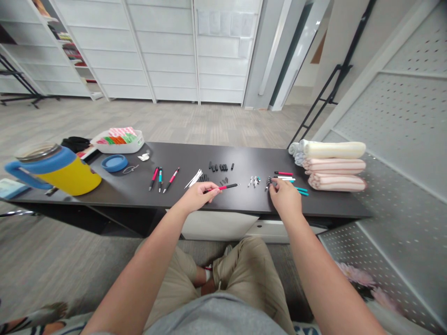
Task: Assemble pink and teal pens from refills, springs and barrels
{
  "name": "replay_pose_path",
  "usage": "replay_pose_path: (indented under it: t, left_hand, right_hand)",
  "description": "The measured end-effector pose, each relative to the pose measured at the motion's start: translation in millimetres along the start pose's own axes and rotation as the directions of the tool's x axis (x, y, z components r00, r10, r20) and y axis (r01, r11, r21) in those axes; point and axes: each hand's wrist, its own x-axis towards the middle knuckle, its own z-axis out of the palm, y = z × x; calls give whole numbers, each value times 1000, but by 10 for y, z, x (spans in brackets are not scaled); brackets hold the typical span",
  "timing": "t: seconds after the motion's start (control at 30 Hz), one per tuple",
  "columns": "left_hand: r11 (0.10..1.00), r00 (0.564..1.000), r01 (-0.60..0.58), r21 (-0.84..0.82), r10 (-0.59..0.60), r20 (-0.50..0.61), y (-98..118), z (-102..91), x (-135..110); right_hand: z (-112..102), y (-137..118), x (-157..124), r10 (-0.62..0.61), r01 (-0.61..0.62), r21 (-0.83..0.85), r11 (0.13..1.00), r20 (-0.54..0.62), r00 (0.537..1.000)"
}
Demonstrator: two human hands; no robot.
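Note:
My left hand (198,197) is closed around a red pen (229,186) with a black grip, its bare tip pointing right. At the right, my right hand (286,197) reaches into a small pile of dark and silvery pen parts (269,182); its fingers are pinched together, and what lies between them is hidden. Beside that hand are a red pen barrel (283,173) and teal barrels (301,190). White-and-silver pen tops (254,181) lie between my hands. Black rubber grips (223,167) sit farther back, and white refills (194,177) lie by my left hand.
Assembled-looking pens (171,180) lie on the dark table (244,201) at left. Beyond them stand a yellow-and-blue jug (71,174), its blue lid (114,163) and a white basket (120,148) of colourful packets. Rolled towels (335,165) are stacked at the right end.

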Motion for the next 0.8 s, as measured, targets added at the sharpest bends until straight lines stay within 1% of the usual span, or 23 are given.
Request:
replay_pose_path:
  t: [0.17,0.37,0.57,0.67,0.73,0.8]
  left_hand:
    - [1000,1000,2,-16,-2,-1,-1,-2,3]
    - [1000,1000,6,-22,-6,-6,10,0,-1]
    - [1000,1000,8,-18,-8,-8,14,5,-1]
    - [1000,1000,7,-5,-7,-13,22,2,-5]
    - [1000,1000,3,-5,-3,-15,26,0,-8]
    - [1000,1000,2,-14,-2,-18,23,-1,-10]
  right_hand:
    - [5,12,3,13,-13,-5,1000,1,1000]
    - [-11,11,18,8,-7,-20,1000,36,999]
    - [-9,65,65,20,-15,-39,999,129,991]
    - [-39,109,58,71,-71,-6,997,158,985]
    - [-71,127,24,112,-119,48,992,133,985]
    - [-99,116,-36,146,-159,172,972,87,986]
